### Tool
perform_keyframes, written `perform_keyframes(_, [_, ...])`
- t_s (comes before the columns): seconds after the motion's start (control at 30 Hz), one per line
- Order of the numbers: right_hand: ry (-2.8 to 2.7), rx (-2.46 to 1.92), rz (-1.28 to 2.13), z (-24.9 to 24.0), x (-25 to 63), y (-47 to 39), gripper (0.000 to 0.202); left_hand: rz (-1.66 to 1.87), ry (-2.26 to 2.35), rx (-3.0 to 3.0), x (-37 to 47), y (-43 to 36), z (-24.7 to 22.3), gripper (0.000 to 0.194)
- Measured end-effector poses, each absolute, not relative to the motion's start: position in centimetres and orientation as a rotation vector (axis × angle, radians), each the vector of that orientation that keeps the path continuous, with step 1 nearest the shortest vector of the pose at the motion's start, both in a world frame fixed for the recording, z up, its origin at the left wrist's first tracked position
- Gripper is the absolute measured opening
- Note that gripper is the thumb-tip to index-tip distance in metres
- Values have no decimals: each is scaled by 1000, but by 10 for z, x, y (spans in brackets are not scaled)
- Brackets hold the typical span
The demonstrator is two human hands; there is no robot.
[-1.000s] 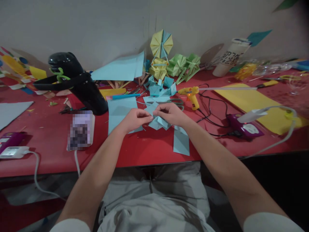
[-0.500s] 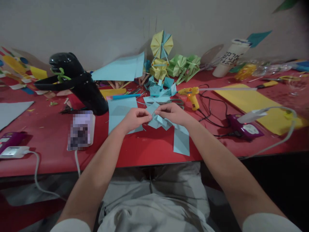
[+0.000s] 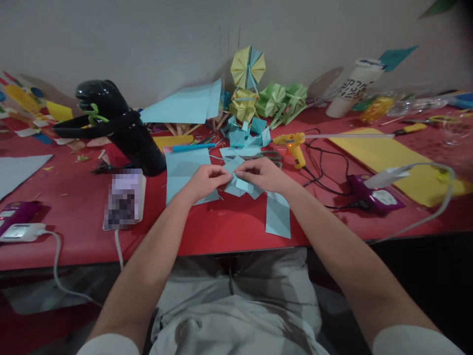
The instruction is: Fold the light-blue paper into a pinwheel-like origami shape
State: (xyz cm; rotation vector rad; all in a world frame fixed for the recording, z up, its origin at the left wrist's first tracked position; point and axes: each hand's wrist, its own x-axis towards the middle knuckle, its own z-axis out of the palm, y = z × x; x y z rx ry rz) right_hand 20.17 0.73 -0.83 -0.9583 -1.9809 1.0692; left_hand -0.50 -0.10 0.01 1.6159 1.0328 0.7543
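Near the front middle of the table, a folded light-blue paper piece [image 3: 244, 186] is pinched between both hands. My left hand [image 3: 207, 183] grips its left side with closed fingertips. My right hand [image 3: 262, 173] is closed on its upper edge, the fingertips almost meeting those of the left. Light-blue paper sheets [image 3: 186, 170] lie under and beside the hands, with a loose strip [image 3: 278, 217] at the right. Just beyond the hands are scissors [image 3: 271, 157], partly covered. Farther back stand folded blue paper units [image 3: 240, 134].
A yellow glue gun [image 3: 294, 148] with a black cord lies right of the hands. A black bottle [image 3: 129, 133] and a phone [image 3: 123, 199] are at the left. Yellow and green paper models [image 3: 247, 69] stand against the wall. Yellow sheets [image 3: 384, 158], a purple power socket [image 3: 377, 195] and a white cup [image 3: 353, 88] occupy the right.
The folded paper piece has turned slightly between the fingers, so its small front flap shows flatter. My right fingertips have shifted a little left. Everything else stays in place.
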Motion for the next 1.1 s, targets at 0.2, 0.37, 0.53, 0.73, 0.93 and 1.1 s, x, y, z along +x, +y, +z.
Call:
perform_keyframes(0.2, [-1997, -979, 1025, -12, 200, 9, 29, 728, 1009, 1673, -5, -2, 1, 21])
perform_keyframes(0.37, [-2007, -1004, 1015, -14, 200, 9, 30, 737, 1042, 1667, -5, -2, 0, 19])
perform_keyframes(0.53, [-1974, -1008, 1076, -11, 199, 7, 30, 747, 1068, 1675, -4, -4, 3, 18])
perform_keyframes(0.73, [-1955, -1051, 1152, -5, 200, 4, 36, 726, 1021, 1664, -3, -6, 2, 16])
perform_keyframes(0.93, [-1975, -1010, 1156, -7, 202, 5, 34, 716, 1001, 1658, -3, -5, 1, 17])
perform_keyframes(1.1, [-1923, -974, 1134, -5, 202, 5, 33, 664, 1002, 1638, -5, -6, 4, 18])
